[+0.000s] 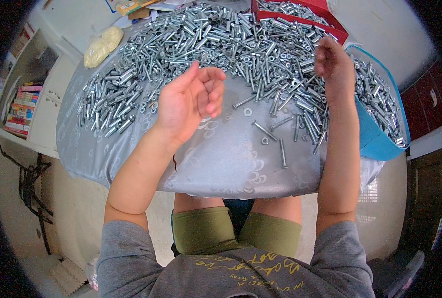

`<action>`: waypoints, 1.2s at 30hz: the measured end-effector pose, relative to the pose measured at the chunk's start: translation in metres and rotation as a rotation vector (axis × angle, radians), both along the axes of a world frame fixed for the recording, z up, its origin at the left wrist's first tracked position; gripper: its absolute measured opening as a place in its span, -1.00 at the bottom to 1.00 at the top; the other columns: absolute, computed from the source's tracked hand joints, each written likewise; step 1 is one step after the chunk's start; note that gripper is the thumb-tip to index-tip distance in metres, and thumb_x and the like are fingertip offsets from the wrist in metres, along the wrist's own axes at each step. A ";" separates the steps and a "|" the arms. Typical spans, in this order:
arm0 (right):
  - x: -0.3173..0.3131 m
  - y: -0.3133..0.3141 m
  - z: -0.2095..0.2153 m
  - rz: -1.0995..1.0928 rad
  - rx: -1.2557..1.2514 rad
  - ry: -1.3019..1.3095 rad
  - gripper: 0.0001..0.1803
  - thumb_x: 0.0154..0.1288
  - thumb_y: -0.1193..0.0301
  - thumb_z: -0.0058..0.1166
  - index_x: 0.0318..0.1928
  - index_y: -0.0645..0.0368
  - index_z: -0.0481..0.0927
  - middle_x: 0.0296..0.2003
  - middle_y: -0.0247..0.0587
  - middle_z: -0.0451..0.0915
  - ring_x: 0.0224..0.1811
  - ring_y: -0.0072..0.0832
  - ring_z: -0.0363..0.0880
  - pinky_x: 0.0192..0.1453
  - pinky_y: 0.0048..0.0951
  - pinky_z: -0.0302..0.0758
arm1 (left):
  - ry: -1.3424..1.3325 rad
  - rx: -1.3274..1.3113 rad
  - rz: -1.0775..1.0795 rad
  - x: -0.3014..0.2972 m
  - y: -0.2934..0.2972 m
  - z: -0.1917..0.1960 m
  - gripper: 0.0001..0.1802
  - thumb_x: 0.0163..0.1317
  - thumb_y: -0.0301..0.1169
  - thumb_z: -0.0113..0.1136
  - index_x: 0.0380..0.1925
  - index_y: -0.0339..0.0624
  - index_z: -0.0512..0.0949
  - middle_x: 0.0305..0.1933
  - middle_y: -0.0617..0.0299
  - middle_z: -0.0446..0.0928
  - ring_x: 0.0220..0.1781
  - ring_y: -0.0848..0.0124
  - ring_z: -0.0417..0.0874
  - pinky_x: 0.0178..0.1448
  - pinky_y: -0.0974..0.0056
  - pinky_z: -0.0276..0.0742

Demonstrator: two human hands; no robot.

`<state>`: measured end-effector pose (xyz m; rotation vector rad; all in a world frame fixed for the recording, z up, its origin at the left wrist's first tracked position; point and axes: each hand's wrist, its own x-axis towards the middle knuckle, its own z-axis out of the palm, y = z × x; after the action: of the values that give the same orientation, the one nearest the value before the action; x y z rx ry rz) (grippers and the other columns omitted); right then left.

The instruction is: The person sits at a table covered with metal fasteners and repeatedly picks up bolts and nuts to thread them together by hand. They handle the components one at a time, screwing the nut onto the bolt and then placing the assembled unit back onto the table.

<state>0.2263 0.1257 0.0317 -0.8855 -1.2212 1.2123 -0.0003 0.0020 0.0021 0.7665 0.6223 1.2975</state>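
Silver-grey patterned cloth point(206, 171) covers the table in the head view. On it lies the broad heap of metal bolts and sleeves point(201, 37), mixed with washers, spread across the far half and down both sides. My left hand point(187, 102) is raised at the near edge of the heap, palm facing right; its fingers are loosely curled, thumb apart, with nothing visible between them. My right hand point(334, 62) is raised at the right side of the heap; its fingers are bent inward and blurred, and I cannot tell whether they pinch anything. Between my forearms, a single bolt point(283, 154) and a flat washer point(247, 110) lie loose on the cloth. Right of my right forearm stands a blue bin point(372, 131) containing more hardware. A red box point(337, 34), also filled, sits at the far right.
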 end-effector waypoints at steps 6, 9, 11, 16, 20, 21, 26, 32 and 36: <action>-0.016 -0.017 -0.013 -0.043 0.386 -1.094 -0.63 0.00 0.09 0.05 -0.41 0.17 0.57 -0.52 -0.15 0.55 -0.45 -0.24 0.52 -0.35 -0.35 0.42 | 0.004 0.016 0.001 -0.001 0.000 0.000 -0.51 0.28 -0.06 -0.40 -0.31 -0.26 0.38 -0.61 0.32 0.26 -0.63 0.51 0.26 -0.47 0.41 0.24; -0.014 -0.018 -0.014 -0.014 0.376 -1.262 -0.62 -0.01 0.07 0.04 -0.40 0.14 0.58 -0.50 -0.14 0.56 -0.41 -0.24 0.54 -0.31 -0.32 0.44 | 0.014 0.017 0.006 -0.002 0.000 -0.001 -0.52 0.28 -0.07 -0.40 -0.31 -0.26 0.37 -0.61 0.32 0.26 -0.63 0.51 0.27 -0.47 0.41 0.24; -0.013 -0.018 -0.015 -0.033 0.379 -1.292 -0.62 -0.02 0.06 0.04 -0.40 0.13 0.58 -0.49 -0.14 0.56 -0.39 -0.24 0.55 -0.30 -0.31 0.45 | 0.029 0.010 0.014 0.000 -0.001 0.000 -0.53 0.29 -0.07 -0.38 -0.31 -0.25 0.38 -0.62 0.33 0.23 -0.63 0.51 0.24 -0.47 0.41 0.20; -0.012 -0.019 -0.017 -0.032 0.343 -1.394 -0.59 -0.02 0.03 0.03 -0.38 0.14 0.58 -0.45 -0.12 0.57 -0.34 -0.22 0.55 -0.27 -0.29 0.45 | 0.038 0.008 0.022 0.002 -0.002 0.001 -0.54 0.29 -0.07 -0.37 -0.30 -0.23 0.39 -0.64 0.35 0.17 -0.62 0.52 0.20 -0.47 0.40 0.14; -0.009 -0.017 -0.020 -0.033 0.346 -1.450 -0.58 -0.02 0.02 0.03 -0.38 0.14 0.58 -0.42 -0.09 0.57 -0.32 -0.21 0.54 -0.24 -0.28 0.45 | 0.053 0.009 0.039 0.002 -0.002 0.002 -0.55 0.29 -0.08 -0.37 -0.31 -0.23 0.38 -0.63 0.35 0.18 -0.62 0.51 0.22 -0.47 0.40 0.15; -0.010 -0.016 -0.021 -0.037 0.346 -1.458 -0.58 -0.02 0.02 0.03 -0.37 0.14 0.58 -0.42 -0.08 0.57 -0.32 -0.21 0.54 -0.24 -0.28 0.45 | 0.060 0.007 0.044 0.002 -0.002 0.002 -0.55 0.29 -0.08 -0.37 -0.31 -0.23 0.38 -0.63 0.34 0.18 -0.62 0.51 0.22 -0.46 0.40 0.15; -0.007 -0.016 -0.017 -0.025 0.350 -1.545 -0.63 -0.12 0.12 0.14 -0.38 0.13 0.58 -0.40 -0.07 0.57 -0.30 -0.22 0.55 -0.22 -0.30 0.46 | 0.091 0.000 0.063 0.003 -0.003 0.003 -0.56 0.29 -0.09 -0.36 -0.31 -0.22 0.38 -0.63 0.35 0.18 -0.62 0.51 0.21 -0.46 0.40 0.15; 0.003 -0.012 -0.022 0.070 0.265 -1.547 -0.69 -0.23 0.22 0.21 -0.40 0.08 0.59 -0.34 -0.12 0.57 -0.26 -0.25 0.54 -0.17 -0.34 0.47 | 0.093 0.013 0.056 0.002 -0.002 0.003 -0.58 0.28 -0.09 -0.35 -0.31 -0.21 0.37 -0.63 0.35 0.17 -0.62 0.52 0.20 -0.46 0.40 0.15; 0.002 -0.013 -0.023 0.083 0.249 -1.550 -0.74 -0.21 0.25 0.21 -0.41 0.03 0.61 -0.31 -0.18 0.58 -0.25 -0.28 0.54 -0.14 -0.34 0.46 | 0.094 0.017 0.059 0.002 -0.002 0.003 -0.58 0.28 -0.09 -0.35 -0.32 -0.20 0.37 -0.63 0.35 0.16 -0.62 0.52 0.20 -0.46 0.40 0.15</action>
<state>0.2283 0.1124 0.0092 -1.6433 -2.5256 0.1956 0.0020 -0.0003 0.0048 0.8323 0.7146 1.3284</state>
